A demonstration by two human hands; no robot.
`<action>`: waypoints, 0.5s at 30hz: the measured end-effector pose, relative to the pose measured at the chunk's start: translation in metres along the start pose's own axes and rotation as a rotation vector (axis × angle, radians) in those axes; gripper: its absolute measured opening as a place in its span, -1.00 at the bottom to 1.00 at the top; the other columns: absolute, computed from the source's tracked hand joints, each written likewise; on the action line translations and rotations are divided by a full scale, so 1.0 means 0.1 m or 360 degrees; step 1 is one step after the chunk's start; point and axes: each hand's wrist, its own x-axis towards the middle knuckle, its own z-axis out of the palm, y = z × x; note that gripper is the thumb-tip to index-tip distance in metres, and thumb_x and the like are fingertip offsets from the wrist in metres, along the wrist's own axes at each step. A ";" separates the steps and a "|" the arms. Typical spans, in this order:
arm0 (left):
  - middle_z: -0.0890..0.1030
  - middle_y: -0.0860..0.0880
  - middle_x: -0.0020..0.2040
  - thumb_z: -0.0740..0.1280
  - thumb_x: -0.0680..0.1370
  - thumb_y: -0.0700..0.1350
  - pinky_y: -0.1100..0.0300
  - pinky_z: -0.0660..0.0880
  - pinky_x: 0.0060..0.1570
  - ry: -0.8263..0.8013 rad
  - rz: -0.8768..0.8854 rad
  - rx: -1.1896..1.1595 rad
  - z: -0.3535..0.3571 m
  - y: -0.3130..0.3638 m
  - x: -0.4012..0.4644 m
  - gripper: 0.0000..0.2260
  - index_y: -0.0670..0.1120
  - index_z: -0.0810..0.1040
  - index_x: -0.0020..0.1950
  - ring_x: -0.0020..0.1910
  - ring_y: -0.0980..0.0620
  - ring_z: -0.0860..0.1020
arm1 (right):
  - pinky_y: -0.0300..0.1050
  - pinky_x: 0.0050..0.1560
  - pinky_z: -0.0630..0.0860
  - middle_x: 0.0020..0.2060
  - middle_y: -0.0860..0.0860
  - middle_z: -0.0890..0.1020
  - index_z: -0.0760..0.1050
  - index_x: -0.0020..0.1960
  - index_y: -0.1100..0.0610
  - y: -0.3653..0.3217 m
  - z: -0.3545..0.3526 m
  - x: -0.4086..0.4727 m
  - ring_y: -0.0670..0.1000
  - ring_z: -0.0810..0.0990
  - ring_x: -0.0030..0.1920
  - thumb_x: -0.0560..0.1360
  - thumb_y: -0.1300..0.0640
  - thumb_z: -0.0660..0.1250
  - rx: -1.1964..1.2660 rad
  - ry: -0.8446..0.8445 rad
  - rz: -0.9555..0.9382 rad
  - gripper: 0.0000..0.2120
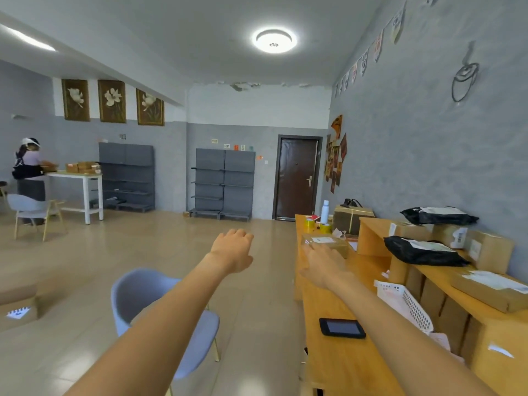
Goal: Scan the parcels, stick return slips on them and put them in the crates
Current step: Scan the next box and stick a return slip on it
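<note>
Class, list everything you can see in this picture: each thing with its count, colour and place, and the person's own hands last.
Cardboard parcel: one, brown, far end of desk, by the right hand.
Black bag parcels: two, black, on the shelf unit.
Flat parcel: one, brown, shelf top, near right.
Handheld device: one, black, on the desk.
Basket: one, white, between desk and shelf.
Tape rolls: two, yellow, far desk end.
Bottle: one, white, far desk end.
Chair: one, grey, beside desk.
Left hand: open, in the air.
Right hand: open, reaching toward the cardboard parcel.
</note>
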 end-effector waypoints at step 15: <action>0.36 -0.12 0.44 0.23 0.60 0.01 0.04 0.29 0.34 0.0119 0.0215 -0.0204 0.86 -0.74 3.24 -0.52 -0.11 0.27 0.49 0.41 -0.14 0.31 | -0.06 0.21 0.47 0.33 0.04 0.46 0.36 0.36 0.06 0.50 0.93 2.84 0.07 0.43 0.32 0.57 0.02 0.30 -0.0047 0.0165 0.0388 -0.62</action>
